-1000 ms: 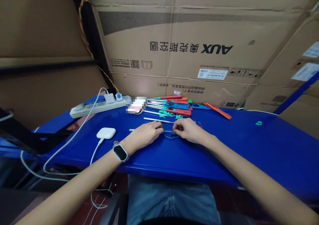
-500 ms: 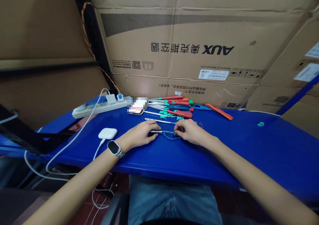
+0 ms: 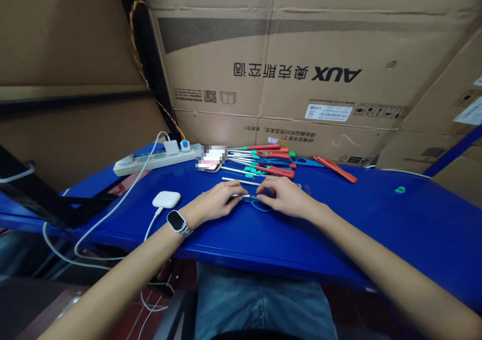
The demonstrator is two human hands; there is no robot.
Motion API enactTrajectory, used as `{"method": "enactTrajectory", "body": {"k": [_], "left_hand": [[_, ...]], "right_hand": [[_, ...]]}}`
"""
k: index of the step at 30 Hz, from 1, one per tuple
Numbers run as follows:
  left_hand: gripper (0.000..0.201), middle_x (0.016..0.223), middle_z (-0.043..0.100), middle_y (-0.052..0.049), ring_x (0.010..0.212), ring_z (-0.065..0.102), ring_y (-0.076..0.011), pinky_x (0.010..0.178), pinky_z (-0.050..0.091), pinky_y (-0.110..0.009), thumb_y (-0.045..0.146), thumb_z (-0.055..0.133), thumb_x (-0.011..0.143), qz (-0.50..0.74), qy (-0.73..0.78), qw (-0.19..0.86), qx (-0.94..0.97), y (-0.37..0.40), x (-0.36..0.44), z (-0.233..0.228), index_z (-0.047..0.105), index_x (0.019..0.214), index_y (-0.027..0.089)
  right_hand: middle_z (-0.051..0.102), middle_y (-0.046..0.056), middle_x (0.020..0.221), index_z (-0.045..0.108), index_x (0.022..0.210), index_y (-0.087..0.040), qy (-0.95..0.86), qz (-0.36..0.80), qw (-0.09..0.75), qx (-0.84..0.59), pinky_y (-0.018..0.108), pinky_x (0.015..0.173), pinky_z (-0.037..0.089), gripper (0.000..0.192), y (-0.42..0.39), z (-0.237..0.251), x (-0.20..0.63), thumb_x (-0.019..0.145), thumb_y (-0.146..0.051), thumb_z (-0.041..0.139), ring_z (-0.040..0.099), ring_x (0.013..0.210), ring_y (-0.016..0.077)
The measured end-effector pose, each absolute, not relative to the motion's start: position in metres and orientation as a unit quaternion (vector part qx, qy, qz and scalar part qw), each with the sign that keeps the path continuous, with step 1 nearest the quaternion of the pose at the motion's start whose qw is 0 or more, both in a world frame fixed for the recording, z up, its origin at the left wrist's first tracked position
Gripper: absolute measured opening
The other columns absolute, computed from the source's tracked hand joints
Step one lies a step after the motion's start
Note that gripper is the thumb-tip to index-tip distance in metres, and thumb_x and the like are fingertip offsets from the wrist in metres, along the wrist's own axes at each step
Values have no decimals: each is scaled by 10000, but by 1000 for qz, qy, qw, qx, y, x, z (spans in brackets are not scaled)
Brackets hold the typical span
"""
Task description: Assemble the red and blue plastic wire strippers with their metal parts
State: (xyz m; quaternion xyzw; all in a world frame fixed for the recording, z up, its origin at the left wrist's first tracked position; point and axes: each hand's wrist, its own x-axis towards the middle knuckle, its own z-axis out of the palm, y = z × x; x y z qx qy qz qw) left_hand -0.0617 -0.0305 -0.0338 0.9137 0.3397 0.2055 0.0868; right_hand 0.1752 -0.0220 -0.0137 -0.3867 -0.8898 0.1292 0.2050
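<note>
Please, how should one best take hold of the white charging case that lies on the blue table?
Probably grip the white charging case across its two long rounded sides, coming from above. It lies flat on the blue table, and its cable leaves at the near-left end, so avoid that end. The left hand is nearest.

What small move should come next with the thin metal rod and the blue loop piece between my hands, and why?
Probably slide the thin silver metal rod a little further toward the blue plastic loop piece. The left hand pinches the rod near its end, the right hand holds the loop piece against the blue table, and the two meet between the fingertips. How far they are joined is hidden.
</note>
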Motion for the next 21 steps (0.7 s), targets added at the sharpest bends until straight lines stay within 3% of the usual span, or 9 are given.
{"method": "enactTrajectory", "body": {"k": [10, 21], "left_hand": [[249, 1038, 623, -75, 951, 621, -186, 881, 484, -305, 229, 444, 991, 217, 331, 93, 913, -32, -61, -33, 647, 1126, 180], [299, 960, 585, -60, 848, 598, -166, 810, 478, -287, 245, 429, 1003, 205, 323, 116, 917, -35, -57, -32, 655, 1193, 198]], "right_hand": [[674, 23, 798, 730, 801, -172, -906, 149, 228, -325, 253, 691, 417, 27, -6, -23, 162, 814, -182, 709, 605, 708, 136], [664, 28, 793, 708, 780, -174, -914, 159, 244, -282, 256, 705, 439, 85, -7, -28, 168, 854, -196, 671, 611, 724, 137]]}}
